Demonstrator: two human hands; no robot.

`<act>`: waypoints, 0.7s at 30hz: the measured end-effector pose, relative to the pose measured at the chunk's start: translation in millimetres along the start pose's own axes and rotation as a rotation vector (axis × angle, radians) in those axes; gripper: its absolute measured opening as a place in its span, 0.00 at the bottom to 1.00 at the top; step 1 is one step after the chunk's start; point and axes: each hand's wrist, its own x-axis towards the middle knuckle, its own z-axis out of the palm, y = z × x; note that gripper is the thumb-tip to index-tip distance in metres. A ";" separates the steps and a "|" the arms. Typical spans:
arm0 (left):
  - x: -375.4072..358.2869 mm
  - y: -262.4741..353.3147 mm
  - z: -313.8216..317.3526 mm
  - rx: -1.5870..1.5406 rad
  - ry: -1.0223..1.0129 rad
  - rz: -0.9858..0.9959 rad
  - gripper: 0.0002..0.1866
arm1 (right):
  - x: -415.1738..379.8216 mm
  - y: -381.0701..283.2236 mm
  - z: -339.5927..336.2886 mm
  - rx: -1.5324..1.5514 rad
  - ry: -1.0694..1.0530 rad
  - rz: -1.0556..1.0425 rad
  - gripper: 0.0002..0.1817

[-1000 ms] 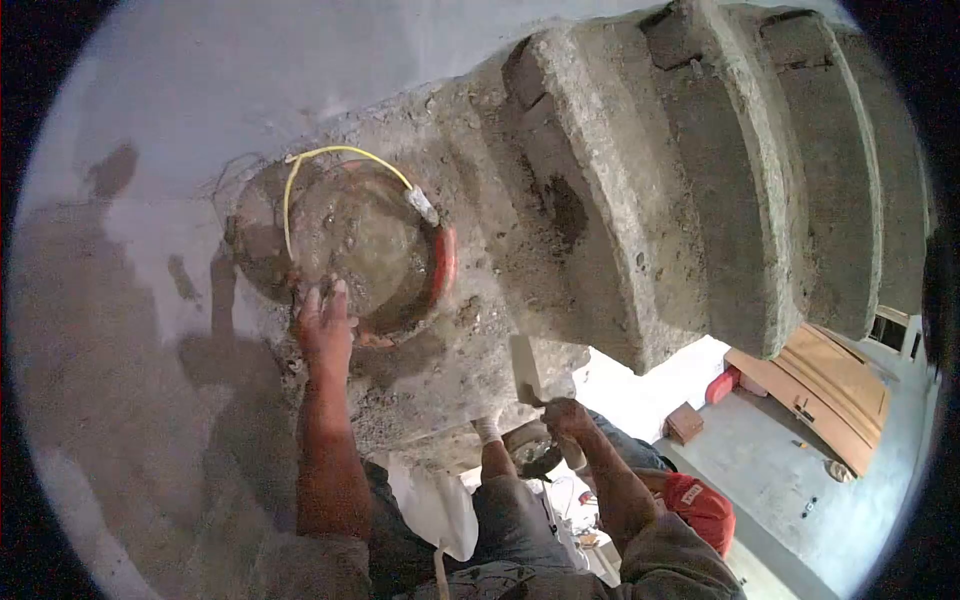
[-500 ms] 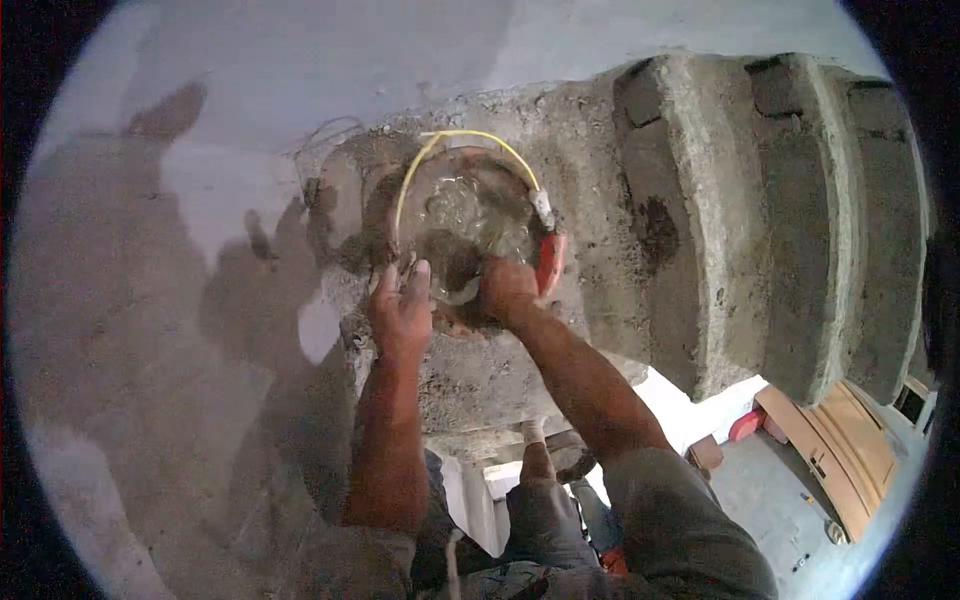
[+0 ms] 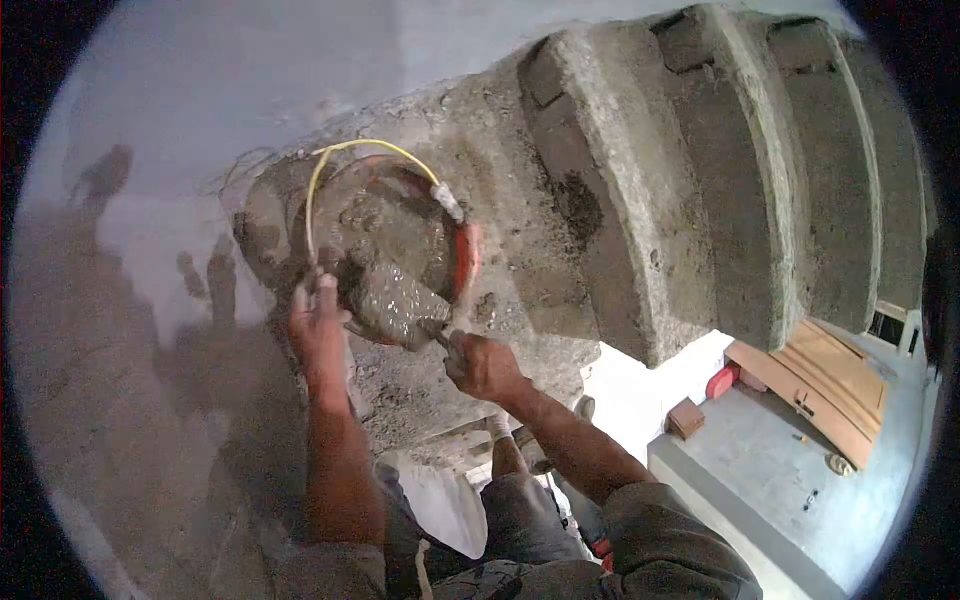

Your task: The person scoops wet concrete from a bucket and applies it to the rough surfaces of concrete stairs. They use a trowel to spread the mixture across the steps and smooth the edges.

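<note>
An orange-red bucket (image 3: 467, 255) of wet grey mortar (image 3: 375, 215) stands on a rough concrete landing, its yellow handle (image 3: 375, 143) raised in an arc. At the near left of the rim, my left hand (image 3: 318, 340) is closed on the bucket's edge, close to the handle's end. My right hand (image 3: 487, 370) grips a trowel (image 3: 437, 330) by its handle, at the near right of the bucket. Wet mortar covers the trowel's blade, which tilts over the near rim. The blade's outline is hidden under the load.
Rough concrete stairs (image 3: 690, 190) run off to the right. A grey plastered wall (image 3: 160, 400) lies to the left and far side. Down at the lower right are a floor, wooden boards (image 3: 825, 385) and a brown block (image 3: 686, 419). A person's leg shows below me.
My right hand has come up out of the bucket towards me, bringing the mortar-loaded trowel into sight. The view has turned, so bucket and stairs sit further left. My left hand stays at the rim.
</note>
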 end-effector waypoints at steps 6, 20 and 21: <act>1.7 -29.3 -5.6 0.083 0.125 -0.001 0.30 | -10.7 37.4 -80.6 0.324 -0.415 0.178 0.15; 13.6 -34.5 8.5 0.272 0.215 0.274 0.25 | -131.0 139.4 -107.3 1.082 0.053 0.794 0.13; 32.6 -58.1 1.8 0.367 0.225 0.283 0.27 | -129.7 124.2 -105.3 0.923 0.023 0.846 0.11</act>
